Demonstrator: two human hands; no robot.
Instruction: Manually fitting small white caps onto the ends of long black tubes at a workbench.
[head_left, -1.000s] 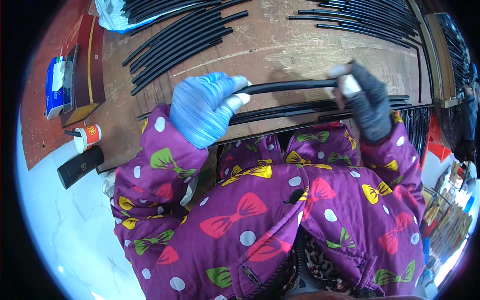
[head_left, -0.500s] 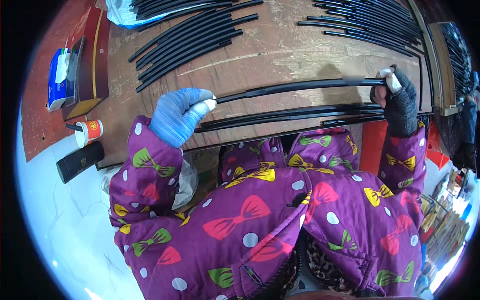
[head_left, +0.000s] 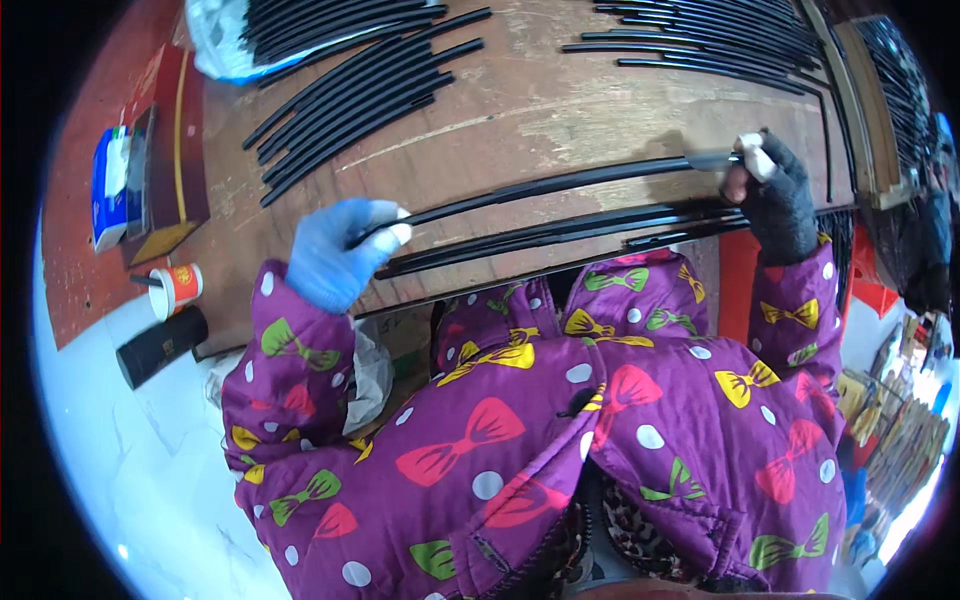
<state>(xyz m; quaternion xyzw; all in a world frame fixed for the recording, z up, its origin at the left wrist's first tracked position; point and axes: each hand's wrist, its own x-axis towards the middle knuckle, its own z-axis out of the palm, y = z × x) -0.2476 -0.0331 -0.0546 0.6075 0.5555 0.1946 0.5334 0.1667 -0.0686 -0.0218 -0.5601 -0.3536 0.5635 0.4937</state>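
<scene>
Purple bow-print jacket hides the wooden bench's (head_left: 560,110) near edge; bundles of black tubes (head_left: 350,85) at the far edge are cut off by the frame; the fingertips of both hands are hard to make out. Left hand (head_left: 335,255) in a blue glove, closed around the left end of a long black tube (head_left: 545,185); right hand (head_left: 775,195) in a dark fingerless glove, arm stretched out, pinching its right end; tube spans the bench's near-middle, just above a few more black tubes (head_left: 560,235) near the front edge.

black tube (head_left: 560,183) | long, thin | held level above wooden bench (head_left: 560,110)
</scene>
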